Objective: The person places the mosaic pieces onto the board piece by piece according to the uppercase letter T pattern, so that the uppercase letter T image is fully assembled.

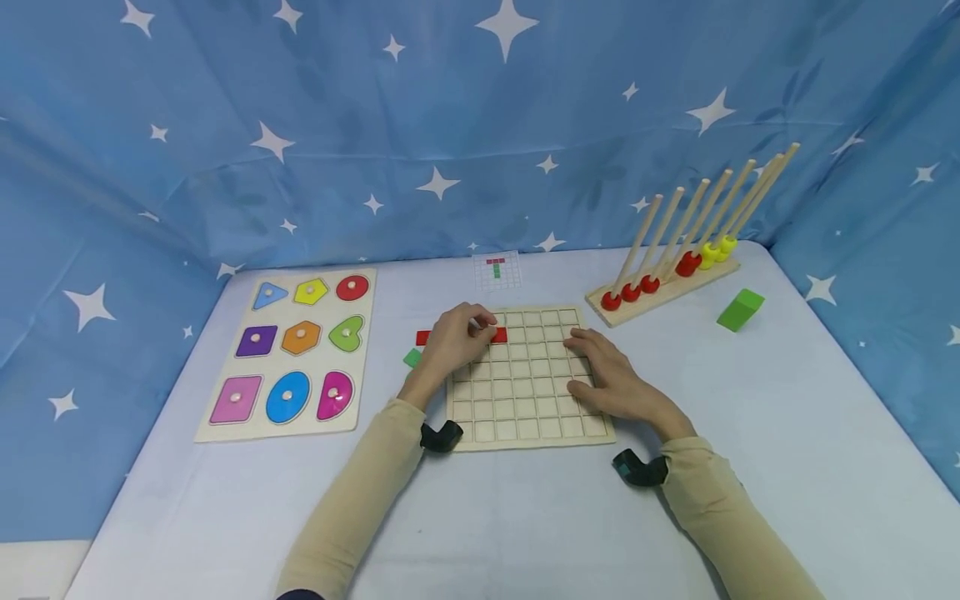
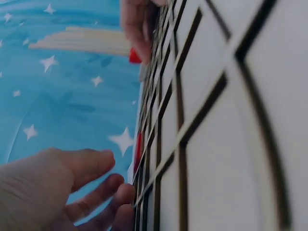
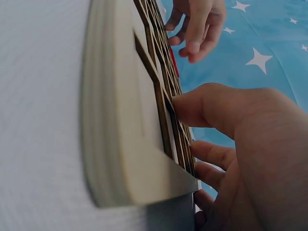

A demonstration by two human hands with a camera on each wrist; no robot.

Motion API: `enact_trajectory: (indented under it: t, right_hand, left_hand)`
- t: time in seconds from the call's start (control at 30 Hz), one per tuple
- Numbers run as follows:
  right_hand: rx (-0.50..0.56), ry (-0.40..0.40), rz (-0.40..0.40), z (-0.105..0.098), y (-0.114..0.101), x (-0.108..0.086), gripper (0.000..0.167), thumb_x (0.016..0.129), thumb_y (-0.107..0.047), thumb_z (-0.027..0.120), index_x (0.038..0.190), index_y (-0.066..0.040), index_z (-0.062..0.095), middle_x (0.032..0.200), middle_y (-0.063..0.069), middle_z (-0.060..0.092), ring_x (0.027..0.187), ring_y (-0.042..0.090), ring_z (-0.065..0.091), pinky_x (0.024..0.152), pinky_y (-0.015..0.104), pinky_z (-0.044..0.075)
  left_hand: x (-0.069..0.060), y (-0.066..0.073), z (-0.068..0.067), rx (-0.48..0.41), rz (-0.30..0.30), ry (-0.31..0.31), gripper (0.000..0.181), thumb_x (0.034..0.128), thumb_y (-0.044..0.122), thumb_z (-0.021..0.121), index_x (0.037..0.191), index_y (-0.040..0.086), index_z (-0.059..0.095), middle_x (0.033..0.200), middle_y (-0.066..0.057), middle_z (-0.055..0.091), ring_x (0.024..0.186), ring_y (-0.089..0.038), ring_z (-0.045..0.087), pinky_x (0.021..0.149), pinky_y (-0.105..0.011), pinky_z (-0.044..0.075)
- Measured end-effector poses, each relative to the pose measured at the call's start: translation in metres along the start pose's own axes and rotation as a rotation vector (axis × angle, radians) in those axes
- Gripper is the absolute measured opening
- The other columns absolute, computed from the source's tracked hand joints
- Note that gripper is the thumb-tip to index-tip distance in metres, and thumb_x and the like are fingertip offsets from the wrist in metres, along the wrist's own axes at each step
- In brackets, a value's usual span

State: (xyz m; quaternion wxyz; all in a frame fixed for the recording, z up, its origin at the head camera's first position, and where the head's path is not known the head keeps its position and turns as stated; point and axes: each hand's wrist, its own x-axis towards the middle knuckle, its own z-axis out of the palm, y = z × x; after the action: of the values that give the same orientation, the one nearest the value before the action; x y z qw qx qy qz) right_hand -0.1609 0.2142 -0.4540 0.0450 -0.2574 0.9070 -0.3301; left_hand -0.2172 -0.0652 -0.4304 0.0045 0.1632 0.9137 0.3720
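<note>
A wooden grid board lies on the white table. Over its upper left part is my left hand, thumb and index finger apart with nothing visible between them, beside a red piece lying on the grid. The left wrist view shows the same hand with bent, separated fingers by the board's edge. My right hand rests spread on the board's right side; in the right wrist view its thumb touches the grid. Another red piece and a green piece lie left of the board.
A small pattern card lies behind the board. To the left is a shape puzzle with knobbed pieces. At the back right stand a peg rack with red and yellow beads and a green block.
</note>
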Motion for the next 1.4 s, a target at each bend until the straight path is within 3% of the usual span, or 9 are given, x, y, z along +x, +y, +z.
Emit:
enact_trajectory:
  t: [0.17,0.33,0.57,0.73,1.0,1.27,1.4]
  right_hand:
    - [0.002,-0.002,0.004,-0.003,0.001,0.001,0.062,0.088,-0.021,0.061,0.140,-0.002,0.035,0.152,0.020,0.023,0.143,0.041,0.013,0.108,0.064,0.014]
    - [0.023,-0.006,0.019,-0.003,0.000,0.000,0.061,0.088,-0.022,0.062,0.140,-0.003,0.036,0.152,0.020,0.022,0.142,0.042,0.013,0.107,0.065,0.015]
    - [0.094,-0.069,0.135,-0.013,0.003,-0.010,0.063,0.092,-0.030,0.061,0.145,-0.010,0.033,0.155,0.017,0.012,0.142,0.044,0.015,0.106,0.066,0.023]
    - [0.034,-0.082,0.183,-0.025,0.009,-0.014,0.067,0.090,-0.029,0.062,0.147,-0.011,0.030,0.154,0.016,0.020,0.142,0.042,0.015,0.107,0.065,0.020]
    - [0.003,-0.096,0.112,-0.024,0.011,-0.018,0.065,0.090,-0.030,0.063,0.145,-0.012,0.035,0.155,0.016,0.019,0.143,0.041,0.010,0.108,0.066,0.012]
    - [-0.007,-0.066,0.104,-0.020,0.007,-0.015,0.061,0.091,-0.027,0.061,0.144,-0.011,0.036,0.155,0.019,0.019,0.144,0.043,0.008,0.111,0.064,0.004]
    - [-0.009,-0.050,0.096,-0.017,0.008,-0.013,0.060,0.091,-0.024,0.061,0.143,-0.009,0.037,0.154,0.020,0.020,0.143,0.044,0.008,0.111,0.064,0.003]
  left_hand:
    - [-0.008,-0.013,-0.020,0.013,0.013,0.033,0.019,0.0925,0.024,0.061,0.107,0.013,0.068,0.100,-0.003,0.064,0.088,-0.018,0.063,0.076,-0.036,0.052]
    - [-0.017,-0.033,-0.047,0.059,0.024,-0.010,0.023,0.0918,0.022,0.062,0.112,0.012,0.066,0.104,-0.003,0.063,0.093,-0.020,0.062,0.080,-0.037,0.052]
    - [-0.026,-0.056,-0.074,0.122,-0.073,-0.075,0.029,0.0915,0.020,0.062,0.120,0.012,0.065,0.110,-0.005,0.061,0.098,-0.022,0.060,0.081,-0.038,0.052]
    - [-0.027,-0.063,-0.077,0.144,-0.116,-0.142,0.033,0.0901,0.018,0.062,0.123,0.012,0.063,0.110,-0.007,0.059,0.102,-0.025,0.057,0.086,-0.039,0.050]
    - [-0.027,-0.062,-0.076,0.132,-0.139,-0.187,0.036,0.0874,0.019,0.067,0.123,0.012,0.064,0.112,-0.008,0.055,0.105,-0.025,0.054,0.088,-0.040,0.048]
    - [-0.024,-0.061,-0.071,0.155,-0.161,-0.144,0.025,0.0849,0.021,0.070,0.109,0.016,0.067,0.105,-0.006,0.056,0.093,-0.023,0.053,0.079,-0.037,0.045]
    - [-0.023,-0.063,-0.070,0.122,-0.163,-0.120,0.019,0.0846,0.018,0.070,0.103,0.015,0.065,0.099,-0.007,0.060,0.089,-0.022,0.056,0.076,-0.035,0.046]
